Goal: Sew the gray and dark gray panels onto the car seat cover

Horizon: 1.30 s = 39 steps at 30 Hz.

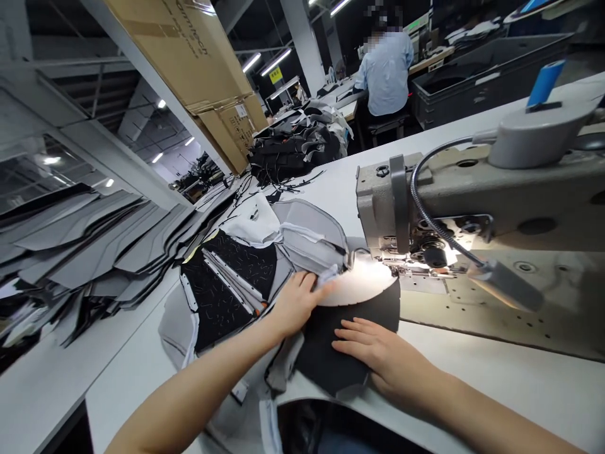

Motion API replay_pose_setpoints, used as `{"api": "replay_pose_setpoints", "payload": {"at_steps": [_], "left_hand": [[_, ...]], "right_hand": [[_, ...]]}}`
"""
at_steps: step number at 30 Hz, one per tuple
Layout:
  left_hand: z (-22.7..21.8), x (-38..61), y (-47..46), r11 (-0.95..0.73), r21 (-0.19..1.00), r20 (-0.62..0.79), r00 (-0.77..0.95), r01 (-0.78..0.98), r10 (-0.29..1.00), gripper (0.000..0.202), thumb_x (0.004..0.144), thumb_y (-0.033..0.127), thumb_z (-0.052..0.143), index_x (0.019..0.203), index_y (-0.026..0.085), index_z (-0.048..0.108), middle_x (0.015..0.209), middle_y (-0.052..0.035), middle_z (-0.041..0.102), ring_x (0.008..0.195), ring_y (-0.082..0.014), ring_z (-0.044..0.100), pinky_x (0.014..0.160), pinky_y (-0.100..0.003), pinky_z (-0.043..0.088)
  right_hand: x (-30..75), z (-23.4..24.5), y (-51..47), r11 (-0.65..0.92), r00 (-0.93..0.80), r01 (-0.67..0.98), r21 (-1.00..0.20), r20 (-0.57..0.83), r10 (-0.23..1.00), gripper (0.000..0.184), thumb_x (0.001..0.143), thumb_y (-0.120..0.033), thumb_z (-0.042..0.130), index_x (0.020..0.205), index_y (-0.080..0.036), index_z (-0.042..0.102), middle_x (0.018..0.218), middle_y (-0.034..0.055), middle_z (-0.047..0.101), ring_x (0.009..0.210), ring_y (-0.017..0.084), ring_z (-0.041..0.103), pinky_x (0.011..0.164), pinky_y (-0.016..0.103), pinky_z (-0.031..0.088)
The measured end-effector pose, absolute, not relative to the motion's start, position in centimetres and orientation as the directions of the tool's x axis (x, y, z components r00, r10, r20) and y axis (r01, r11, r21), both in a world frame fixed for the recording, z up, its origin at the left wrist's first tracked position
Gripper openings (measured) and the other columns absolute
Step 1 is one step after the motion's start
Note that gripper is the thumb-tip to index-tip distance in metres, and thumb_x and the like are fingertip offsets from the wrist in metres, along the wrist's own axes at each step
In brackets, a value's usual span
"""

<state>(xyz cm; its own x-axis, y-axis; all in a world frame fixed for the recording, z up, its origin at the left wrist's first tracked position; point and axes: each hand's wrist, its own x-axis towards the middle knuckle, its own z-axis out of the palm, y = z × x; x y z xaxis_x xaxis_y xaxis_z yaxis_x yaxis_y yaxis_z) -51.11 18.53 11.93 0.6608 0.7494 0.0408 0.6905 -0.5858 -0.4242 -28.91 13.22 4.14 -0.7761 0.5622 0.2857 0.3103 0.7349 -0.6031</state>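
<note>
"What are the hands doing on your feed?"
"I have the right hand (375, 353) lying flat, palm down, on a black panel (321, 356), fingers a little spread. The left hand (295, 306) rests near it, fingers bent over the grey and pale material; whether it pinches anything, I can't tell from my view."

"And where is the black panel?"
"On the white table (510, 381), in front of the wearer, a curved white piece (359, 287) lying along its far side. Both reach up to the working end of the sewing machine (472, 192), on my right. The needle is too small for me to make out."

"What's around that?"
"Left of the left hand I see a speckled black section (246, 261), and beyond the hand a grey padded piece (314, 243). A lamp (508, 290) on a bent metal neck hangs before the machine; a blue spool (546, 84) stands above."

"Farther out?"
"Stacks of grey panels (118, 243) at left, a heap of dark and grey pieces (302, 140), cardboard boxes (189, 63), and a co-worker (385, 75) near a dark bin (463, 94)."
</note>
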Motion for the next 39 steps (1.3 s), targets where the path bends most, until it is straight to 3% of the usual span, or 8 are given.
{"api": "replay_pose_setpoints", "payload": {"at_steps": [6,11,13,16,20,24,34,39], "left_hand": [[15.1,-47.0,18.3,-0.726,-0.324,-0.061,0.752,0.607,0.656,0.03,0.084,0.01,0.043,0.105,0.022,0.06,0.074,-0.0031,0.054,0.072,-0.0189,0.054,0.061,-0.029,0.043],[13.5,-45.3,14.4,-0.841,-0.169,-0.216,0.813,0.513,0.54,0.021,0.086,0.023,0.048,0.104,0.016,0.057,0.08,-0.0042,0.061,0.072,-0.0201,0.057,0.057,-0.031,0.046],[12.9,-45.1,13.8,-0.829,-0.185,-0.207,0.804,0.528,0.558,0.025,0.087,0.02,0.047,0.11,0.016,0.054,0.081,-0.0045,0.061,0.072,-0.0205,0.058,0.057,-0.031,0.048],[12.5,-44.4,13.2,-0.835,-0.227,-0.188,0.819,0.501,0.543,0.024,0.088,0.015,0.041,0.11,0.014,0.053,0.081,-0.0068,0.061,0.071,-0.0212,0.059,0.055,-0.032,0.049],[11.5,-42.6,12.6,-0.866,-0.163,-0.276,0.82,0.474,0.501,0.018,0.088,0.013,0.039,0.096,0.014,0.055,0.083,-0.0079,0.062,0.068,-0.0215,0.06,0.05,-0.032,0.05],[10.3,-41.6,13.0,-0.831,-0.026,-0.43,0.744,0.555,0.511,0.026,0.077,0.018,0.052,0.103,0.013,0.054,0.094,-0.0101,0.064,0.078,-0.0233,0.063,0.06,-0.033,0.055],[13.1,-42.1,16.7,-0.611,0.215,-0.543,0.613,0.762,0.574,0.064,0.08,0.025,0.048,0.139,0.013,0.027,0.102,-0.0118,0.067,0.084,-0.0262,0.066,0.068,-0.035,0.055],[13.2,-42.6,17.5,-0.529,0.371,-0.522,0.642,0.764,0.562,0.058,0.082,0.022,0.045,0.139,0.016,0.037,0.131,-0.0103,0.053,0.115,-0.0226,0.055,0.095,-0.033,0.046]], "right_hand": [[-29.1,5.6,13.2,0.736,-0.806,0.272,-0.62,0.271,0.526,0.066,0.061,-0.009,0.047,0.125,-0.02,0.057,0.135,0.008,0.05,0.129,0.025,0.038,0.11,0.045,0.023],[-27.0,7.4,12.4,0.567,-0.833,0.126,-0.814,0.224,0.505,0.035,0.065,-0.017,0.055,0.098,-0.025,0.066,0.094,-0.0001,0.068,0.087,0.017,0.06,0.083,0.027,0.045],[-25.5,7.6,12.2,0.451,-0.74,0.259,-0.854,0.125,0.661,0.013,0.078,-0.024,0.05,0.082,-0.022,0.062,0.076,-0.0013,0.064,0.068,0.014,0.057,0.065,0.024,0.044],[-24.9,8.1,13.4,0.3,-0.442,0.556,-0.775,0.03,0.897,0.022,0.09,-0.025,0.036,0.077,-0.021,0.054,0.071,0.0011,0.061,0.065,0.016,0.055,0.059,0.026,0.041],[-28.9,9.7,17.1,0.321,-0.44,0.691,-0.648,-0.023,0.898,0.025,0.078,-0.008,0.053,0.099,-0.02,0.055,0.082,0.0012,0.065,0.075,0.016,0.061,0.061,0.024,0.043],[-32.7,10.1,19.4,0.346,-0.45,0.761,-0.549,-0.062,0.891,0.014,0.088,-0.022,0.057,0.1,-0.015,0.058,0.078,0.0003,0.061,0.066,0.014,0.058,0.062,0.028,0.049],[-24.7,7.7,13.1,0.463,-0.406,0.801,-0.38,0.224,0.886,0.016,0.085,-0.011,0.05,0.076,-0.017,0.062,0.075,0.0065,0.058,0.071,0.021,0.055,0.061,0.032,0.043],[-26.8,4.0,7.8,0.755,-0.523,0.593,-0.28,0.578,0.626,0.024,0.087,-0.013,0.048,0.106,-0.015,0.063,0.102,0.0112,0.063,0.102,0.026,0.055,0.088,0.039,0.045]]}}
